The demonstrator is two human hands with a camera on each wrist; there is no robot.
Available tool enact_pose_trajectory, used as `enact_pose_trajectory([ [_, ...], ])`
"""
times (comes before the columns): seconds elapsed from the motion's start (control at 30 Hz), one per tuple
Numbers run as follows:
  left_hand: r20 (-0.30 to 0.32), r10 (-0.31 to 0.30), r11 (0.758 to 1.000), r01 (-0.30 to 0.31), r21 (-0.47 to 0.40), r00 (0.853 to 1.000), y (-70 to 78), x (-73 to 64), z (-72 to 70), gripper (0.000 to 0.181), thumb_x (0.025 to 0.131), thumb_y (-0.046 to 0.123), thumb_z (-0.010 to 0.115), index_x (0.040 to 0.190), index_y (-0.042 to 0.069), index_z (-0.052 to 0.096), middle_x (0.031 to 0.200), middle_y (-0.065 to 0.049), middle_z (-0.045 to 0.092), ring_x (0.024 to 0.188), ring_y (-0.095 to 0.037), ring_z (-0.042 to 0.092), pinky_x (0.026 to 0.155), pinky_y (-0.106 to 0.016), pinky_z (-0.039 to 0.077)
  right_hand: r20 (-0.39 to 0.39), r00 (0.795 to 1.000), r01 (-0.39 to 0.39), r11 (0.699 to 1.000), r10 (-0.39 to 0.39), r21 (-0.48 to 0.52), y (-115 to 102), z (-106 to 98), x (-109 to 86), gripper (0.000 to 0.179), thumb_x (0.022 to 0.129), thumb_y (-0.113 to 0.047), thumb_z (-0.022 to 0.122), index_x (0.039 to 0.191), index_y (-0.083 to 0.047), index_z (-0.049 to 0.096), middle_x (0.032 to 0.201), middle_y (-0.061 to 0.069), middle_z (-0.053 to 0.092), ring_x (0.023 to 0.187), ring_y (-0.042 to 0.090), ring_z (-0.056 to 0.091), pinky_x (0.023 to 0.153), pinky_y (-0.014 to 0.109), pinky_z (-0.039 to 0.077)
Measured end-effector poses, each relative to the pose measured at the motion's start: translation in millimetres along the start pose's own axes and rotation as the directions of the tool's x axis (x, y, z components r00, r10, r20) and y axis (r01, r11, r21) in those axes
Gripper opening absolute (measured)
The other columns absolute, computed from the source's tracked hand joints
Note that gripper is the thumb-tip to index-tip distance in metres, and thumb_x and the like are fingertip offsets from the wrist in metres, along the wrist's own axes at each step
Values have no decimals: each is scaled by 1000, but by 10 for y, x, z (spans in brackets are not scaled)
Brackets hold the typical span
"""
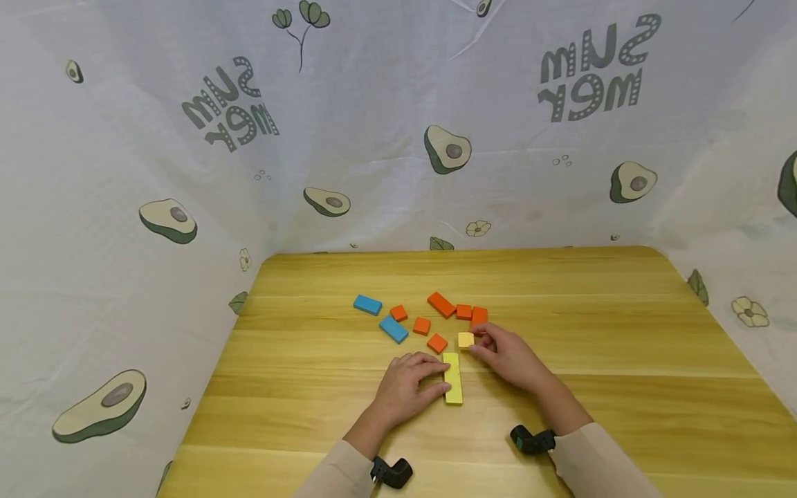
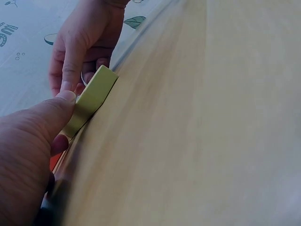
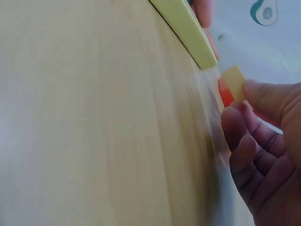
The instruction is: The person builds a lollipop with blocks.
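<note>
A long yellow block (image 1: 453,379) lies on the table with its narrow end toward the person. My left hand (image 1: 407,389) rests at its left side, thumb and index fingertips touching that edge. In the left wrist view the thumb lies against the side of the same yellow block (image 2: 94,96). My right hand (image 1: 512,356) pinches a small pale-yellow square block (image 1: 465,339) between thumb and index finger, just beyond the long block's far end. The right wrist view has this square block (image 3: 236,81) at the fingertips, the other fingers loosely bent.
Beyond the hands lie two blue blocks (image 1: 368,304), several small orange square blocks (image 1: 421,326) and two longer orange blocks (image 1: 441,304). One of the longer ones (image 1: 479,316) is right by the right fingertips. A printed cloth (image 1: 386,138) hangs around the wooden table (image 1: 299,387).
</note>
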State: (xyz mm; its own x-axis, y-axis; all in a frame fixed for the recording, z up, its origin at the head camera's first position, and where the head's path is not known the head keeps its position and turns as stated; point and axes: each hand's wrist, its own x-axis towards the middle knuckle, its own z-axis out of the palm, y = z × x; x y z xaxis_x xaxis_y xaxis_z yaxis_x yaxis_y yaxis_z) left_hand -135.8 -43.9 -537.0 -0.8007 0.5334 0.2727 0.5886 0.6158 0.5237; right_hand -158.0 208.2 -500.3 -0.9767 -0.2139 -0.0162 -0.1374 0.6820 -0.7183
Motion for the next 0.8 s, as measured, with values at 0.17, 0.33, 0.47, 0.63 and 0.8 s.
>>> enact_pose_trajectory([
  [0.17, 8, -7, 1000, 7, -1, 1000, -1, 5, -9, 37, 97, 49, 66, 130, 32, 71, 122, 14, 68, 108, -7, 61, 94, -30, 45, 26, 1000, 3, 1000, -2, -22, -48, 69, 72, 32, 99, -22, 69, 126, -6, 63, 88, 0, 65, 74, 12, 53, 68, 25, 44],
  [0.33, 16, -17, 1000, 17, -5, 1000, 8, 5, -25, 37, 97, 48, 66, 130, 32, 71, 123, 13, 68, 109, -8, 61, 95, -31, 45, 36, 999, 6, 999, -4, -46, -71, 115, 110, 31, 98, -23, 69, 125, -8, 64, 88, -1, 66, 75, 11, 54, 70, 29, 45],
  [0.47, 12, -14, 1000, 14, -3, 1000, 17, 2, -21, 37, 97, 48, 67, 130, 31, 71, 123, 13, 68, 108, -8, 61, 95, -31, 46, 53, 999, 4, 998, -1, -66, -64, 130, 126, 29, 98, -24, 70, 123, -11, 65, 85, -2, 65, 72, 11, 54, 68, 30, 44],
  [0.63, 3, -11, 1000, 11, 2, 1000, 15, 4, -7, 37, 97, 47, 67, 130, 31, 71, 122, 13, 68, 108, -8, 62, 95, -31, 46, 60, 998, -10, 999, 13, -50, -28, 132, 121, 30, 100, -28, 67, 126, -13, 65, 87, -2, 64, 74, 12, 53, 69, 31, 43],
  [0.8, -5, -9, 1000, 9, -3, 1000, 9, 3, -8, 37, 96, 47, 69, 129, 31, 72, 121, 13, 69, 108, -8, 62, 92, -30, 46, 22, 1000, -20, 999, 21, -43, -1, 148, 118, 28, 101, -28, 64, 125, -13, 66, 94, 0, 69, 83, 13, 60, 78, 35, 48],
])
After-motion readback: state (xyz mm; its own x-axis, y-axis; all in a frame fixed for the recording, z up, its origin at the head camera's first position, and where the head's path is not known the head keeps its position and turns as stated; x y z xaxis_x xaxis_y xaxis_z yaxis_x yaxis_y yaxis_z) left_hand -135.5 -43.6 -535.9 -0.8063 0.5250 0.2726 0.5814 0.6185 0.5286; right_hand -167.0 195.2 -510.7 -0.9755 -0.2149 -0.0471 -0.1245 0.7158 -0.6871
